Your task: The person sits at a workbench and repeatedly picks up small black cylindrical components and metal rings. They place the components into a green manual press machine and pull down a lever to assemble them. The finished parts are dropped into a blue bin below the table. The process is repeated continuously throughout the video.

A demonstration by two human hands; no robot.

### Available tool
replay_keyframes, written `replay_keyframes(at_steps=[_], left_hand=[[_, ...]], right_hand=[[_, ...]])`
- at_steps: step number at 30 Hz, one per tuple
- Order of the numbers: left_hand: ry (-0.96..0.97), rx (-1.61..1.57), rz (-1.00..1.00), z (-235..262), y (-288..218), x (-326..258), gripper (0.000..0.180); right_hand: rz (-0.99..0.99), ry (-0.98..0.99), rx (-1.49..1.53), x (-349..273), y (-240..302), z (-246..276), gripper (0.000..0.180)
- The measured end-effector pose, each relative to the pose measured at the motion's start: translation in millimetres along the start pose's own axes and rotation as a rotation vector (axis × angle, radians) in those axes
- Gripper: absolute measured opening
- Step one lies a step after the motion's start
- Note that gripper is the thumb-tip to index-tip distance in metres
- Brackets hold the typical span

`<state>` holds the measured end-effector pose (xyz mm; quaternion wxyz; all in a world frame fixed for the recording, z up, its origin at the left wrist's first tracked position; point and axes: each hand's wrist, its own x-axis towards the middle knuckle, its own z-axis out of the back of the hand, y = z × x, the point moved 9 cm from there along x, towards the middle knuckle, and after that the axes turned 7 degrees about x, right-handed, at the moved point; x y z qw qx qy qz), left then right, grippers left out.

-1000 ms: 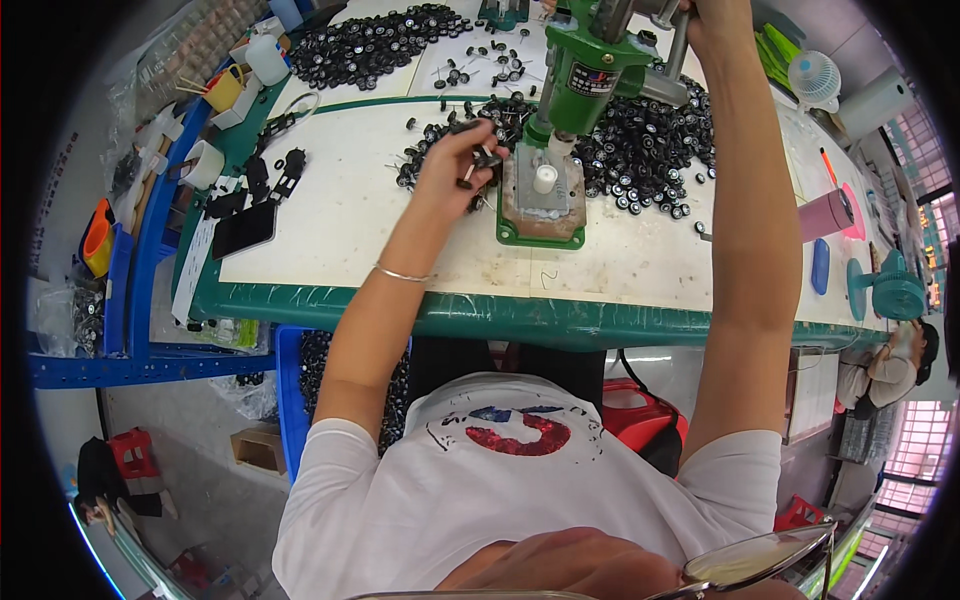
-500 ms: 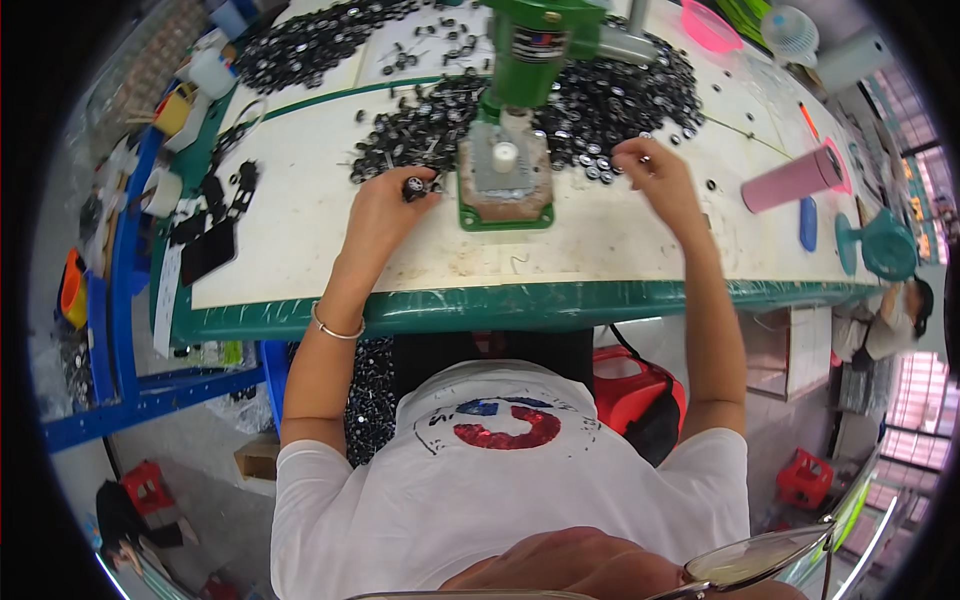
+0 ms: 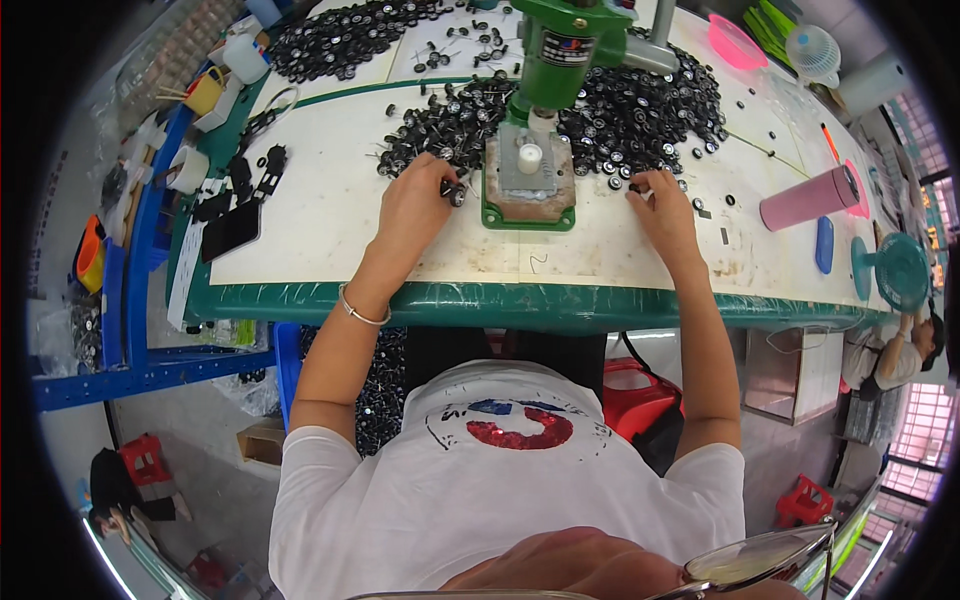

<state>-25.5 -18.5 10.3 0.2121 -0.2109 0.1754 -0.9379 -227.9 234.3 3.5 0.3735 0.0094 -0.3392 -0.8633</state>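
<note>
A green bench press [image 3: 560, 55] stands at the middle of the table, with a white round piece [image 3: 530, 157] on its metal base plate [image 3: 527, 212]. Left of that base, my left hand [image 3: 415, 205] is closed in a pinch on a small black toy wheel [image 3: 457, 196]. On the other side, my right hand [image 3: 664, 215] has thumb and forefinger together at a small dark part [image 3: 635, 188], probably another wheel, mostly covered by the fingertips. Loose wheels [image 3: 650, 115] lie heaped right behind it. More wheels with metal axles [image 3: 440, 130] are piled beyond my left hand.
Toward the right lie a pink bottle [image 3: 810, 198], a blue case [image 3: 824, 245] and a teal fan [image 3: 900, 270]. A black phone [image 3: 231, 232] sits at the left edge. Another wheel pile [image 3: 340, 45] and a pink basket [image 3: 735, 42] are at the back. A blue rack [image 3: 130, 300] stands left.
My right hand has come back from the wheel heap and moved closer to the press base, its fingers pinched together. My left hand still holds its wheel, turned slightly. The whole view has shifted somewhat.
</note>
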Motion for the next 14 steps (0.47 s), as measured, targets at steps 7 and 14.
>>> replay_keyframes(at_steps=[7, 14], left_hand=[[0.097, -0.686, 0.292, -1.7, 23.3, 5.4, 0.010], [0.194, -1.307, 0.507, -32.6, 22.0, 19.4, 0.021]], right_hand=[[0.123, -0.014, 0.371, 5.9, 39.1, -1.9, 0.025], [0.287, 0.053, 0.431, 32.7, 122.4, -39.2, 0.023]])
